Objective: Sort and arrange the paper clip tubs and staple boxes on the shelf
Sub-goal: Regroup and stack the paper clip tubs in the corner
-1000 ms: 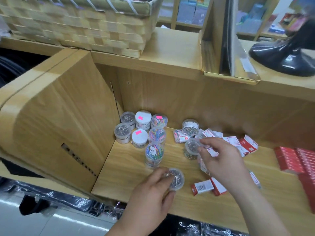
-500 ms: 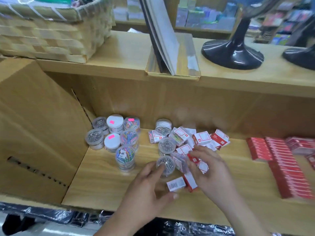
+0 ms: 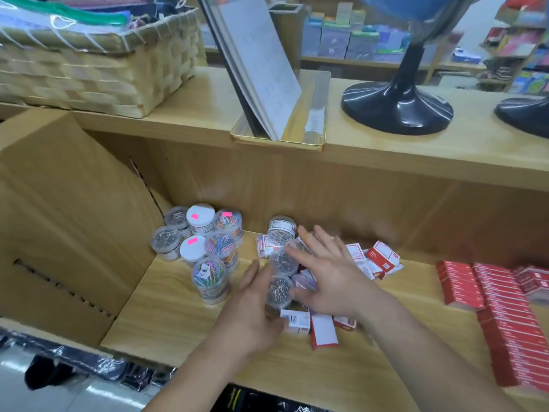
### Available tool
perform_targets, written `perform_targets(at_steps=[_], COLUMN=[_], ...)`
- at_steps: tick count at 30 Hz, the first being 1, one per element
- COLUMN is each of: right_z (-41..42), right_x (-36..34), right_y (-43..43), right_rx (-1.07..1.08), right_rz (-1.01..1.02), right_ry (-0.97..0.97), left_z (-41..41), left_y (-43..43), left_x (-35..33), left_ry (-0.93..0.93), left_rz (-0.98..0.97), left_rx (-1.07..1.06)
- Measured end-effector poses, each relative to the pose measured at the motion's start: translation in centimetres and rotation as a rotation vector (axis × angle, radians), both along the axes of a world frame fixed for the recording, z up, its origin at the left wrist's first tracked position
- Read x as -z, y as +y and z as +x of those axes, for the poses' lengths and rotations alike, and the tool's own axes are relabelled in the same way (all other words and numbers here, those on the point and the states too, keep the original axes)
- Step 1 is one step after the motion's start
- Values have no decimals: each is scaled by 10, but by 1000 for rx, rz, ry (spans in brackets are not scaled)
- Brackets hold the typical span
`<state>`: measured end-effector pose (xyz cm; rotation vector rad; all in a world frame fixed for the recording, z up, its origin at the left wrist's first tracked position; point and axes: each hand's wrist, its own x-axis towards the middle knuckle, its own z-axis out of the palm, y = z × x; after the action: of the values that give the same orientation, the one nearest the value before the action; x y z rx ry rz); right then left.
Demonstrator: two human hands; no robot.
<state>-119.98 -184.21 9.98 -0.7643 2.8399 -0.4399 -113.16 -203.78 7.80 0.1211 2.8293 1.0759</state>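
**Two hands close in on the loose silver-clip tubs**

On the lower shelf (image 3: 184,331), the landmark is the tidy cluster of tubs (image 3: 205,242) packed into the back left corner. Just right of that cluster, two clear tubs of silver clips sit apart from it: the near tub (image 3: 278,289) and the far tub (image 3: 282,260) directly behind it. Both stand upright, lids up, so their long axes run vertically.

The left hand (image 3: 252,316) cups the near tub from its left side, fingers apart and curled around the wall; whether it grips firmly cannot be told. The right hand (image 3: 329,278) lies flat and spread on the right of both tubs, over the jumble of red-and-white staple boxes (image 3: 383,258), clamped on nothing.

The left hand is nearer the cluster, and the cluster lies left and back of the near tub, so the likely move is a short slide that way. A third silver tub (image 3: 281,230) stands farther back, tipped against the boxes.
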Motion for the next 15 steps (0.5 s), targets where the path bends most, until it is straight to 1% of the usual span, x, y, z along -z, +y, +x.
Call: perform_targets(at_steps=[2, 4, 7, 10, 15], right_z=[-4, -5, -3, 2, 6], right_x=[6, 11, 15, 17, 18], right_y=[4, 13, 28, 40, 57], right_rx=[-17, -7, 16, 33, 24], right_rz=[37, 44, 62, 59, -20], right_ry=[-28, 24, 86, 88, 68], left_z=[-11, -17, -22, -20, -18], left_y=[3, 5, 5, 8, 22], left_x=[-4, -3, 8, 20, 27], left_ry=[-61, -105, -73, -26, 37], left_rz=[23, 44, 75, 106, 122], left_rx=[-1, 0, 20, 30, 38])
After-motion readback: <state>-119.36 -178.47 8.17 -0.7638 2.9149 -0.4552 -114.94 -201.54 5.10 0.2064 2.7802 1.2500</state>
